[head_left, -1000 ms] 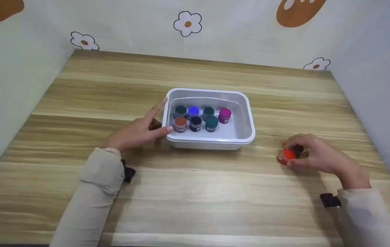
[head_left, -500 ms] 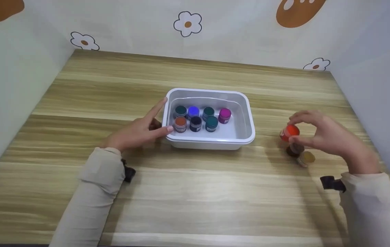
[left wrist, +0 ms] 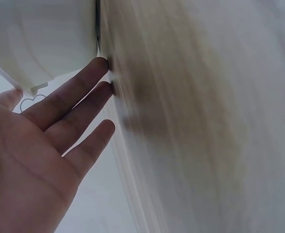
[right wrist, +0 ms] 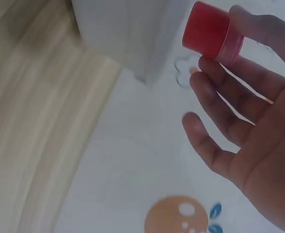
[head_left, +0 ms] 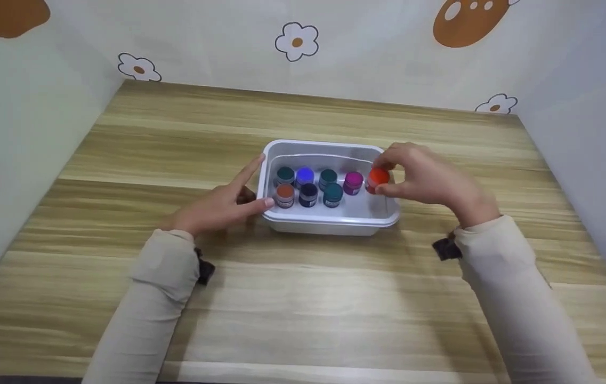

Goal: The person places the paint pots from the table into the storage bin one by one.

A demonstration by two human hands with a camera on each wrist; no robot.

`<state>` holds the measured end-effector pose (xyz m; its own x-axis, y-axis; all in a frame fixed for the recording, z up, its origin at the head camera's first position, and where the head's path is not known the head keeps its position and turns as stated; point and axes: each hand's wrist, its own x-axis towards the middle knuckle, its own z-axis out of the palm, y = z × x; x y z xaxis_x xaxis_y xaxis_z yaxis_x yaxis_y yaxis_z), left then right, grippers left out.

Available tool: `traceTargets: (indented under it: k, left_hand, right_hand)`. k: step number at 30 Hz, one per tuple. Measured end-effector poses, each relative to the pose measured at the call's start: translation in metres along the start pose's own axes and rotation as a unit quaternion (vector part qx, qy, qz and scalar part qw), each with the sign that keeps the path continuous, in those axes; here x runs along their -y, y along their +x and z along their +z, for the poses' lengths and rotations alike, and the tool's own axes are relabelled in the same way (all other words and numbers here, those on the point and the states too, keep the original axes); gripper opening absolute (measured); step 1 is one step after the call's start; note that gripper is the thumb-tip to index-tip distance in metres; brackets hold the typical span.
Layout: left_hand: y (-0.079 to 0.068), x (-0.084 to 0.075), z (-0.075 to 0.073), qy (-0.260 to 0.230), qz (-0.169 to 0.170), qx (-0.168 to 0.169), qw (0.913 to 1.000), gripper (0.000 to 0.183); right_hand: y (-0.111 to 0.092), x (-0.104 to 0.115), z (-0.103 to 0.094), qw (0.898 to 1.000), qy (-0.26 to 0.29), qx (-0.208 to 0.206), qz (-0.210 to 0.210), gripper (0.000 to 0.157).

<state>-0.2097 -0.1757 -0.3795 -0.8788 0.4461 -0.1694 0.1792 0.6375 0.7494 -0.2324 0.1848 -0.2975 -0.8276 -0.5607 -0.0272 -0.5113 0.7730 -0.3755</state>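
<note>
In the head view my right hand (head_left: 425, 178) pinches a small red paint jar (head_left: 377, 180) between thumb and fingers, over the right end of a white plastic tub (head_left: 329, 219). The right wrist view shows the same red jar (right wrist: 208, 30) at my fingertips, above the tub's rim. With thumb and forefinger spread, my left hand (head_left: 223, 205) touches the tub's left rim. Its other fingers are extended against the table in the left wrist view. Inside the tub stand several jars, among them a magenta jar (head_left: 353, 182), a blue jar (head_left: 305, 176) and an orange-brown jar (head_left: 284, 195).
The tub stands on a wood-grain table (head_left: 303, 298). A pale wall cloth (head_left: 217, 42) with flower prints encloses the back and sides. The right sleeve (head_left: 494, 256) covers the spot where two more jars stood in the earlier frame.
My right hand has lifted the red jar off the table at the right and carried it left over the tub. The left hand has kept its place at the rim.
</note>
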Motion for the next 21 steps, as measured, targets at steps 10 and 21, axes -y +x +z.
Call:
traceTargets:
  k: [10, 21]
  left_hand:
    - [0.002, -0.003, 0.001, 0.001, 0.012, 0.005, 0.9999, 0.090]
    - [0.001, 0.001, 0.000, 0.006, 0.008, -0.001, 1.0000, 0.090]
  right_hand:
    - [0.026, 0.005, 0.036, 0.994, -0.102, 0.023, 0.019, 0.024]
    - [0.031, 0.008, 0.044, 0.993, -0.108, 0.030, 0.030, 0.031]
